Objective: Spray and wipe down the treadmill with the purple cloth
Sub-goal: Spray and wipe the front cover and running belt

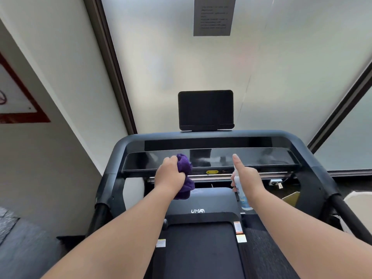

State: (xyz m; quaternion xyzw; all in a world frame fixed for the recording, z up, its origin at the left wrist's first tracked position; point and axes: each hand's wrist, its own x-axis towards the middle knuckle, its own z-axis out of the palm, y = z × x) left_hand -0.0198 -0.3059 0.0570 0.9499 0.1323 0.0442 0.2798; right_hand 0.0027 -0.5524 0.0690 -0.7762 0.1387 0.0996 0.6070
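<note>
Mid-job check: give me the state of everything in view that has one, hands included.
Left hand: grips the bunched purple cloth.
Right hand: holds the spray bottle upright, index finger raised.
Console panel: dark, glossy.
Tablet screen: dark.
Treadmill belt: bare.

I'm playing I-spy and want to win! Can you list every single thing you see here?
treadmill: one, dark grey, centre
console panel: one, glossy black, across the treadmill's top
tablet holder: one, black, above the console
purple cloth: one, bunched, against the console's left part
spray bottle: one, white and blue, right of centre
notice: one, grey, on the wall above
framed picture: one, red-edged, left wall
left hand: grips the cloth
right hand: holds the bottle, one finger on top
</note>
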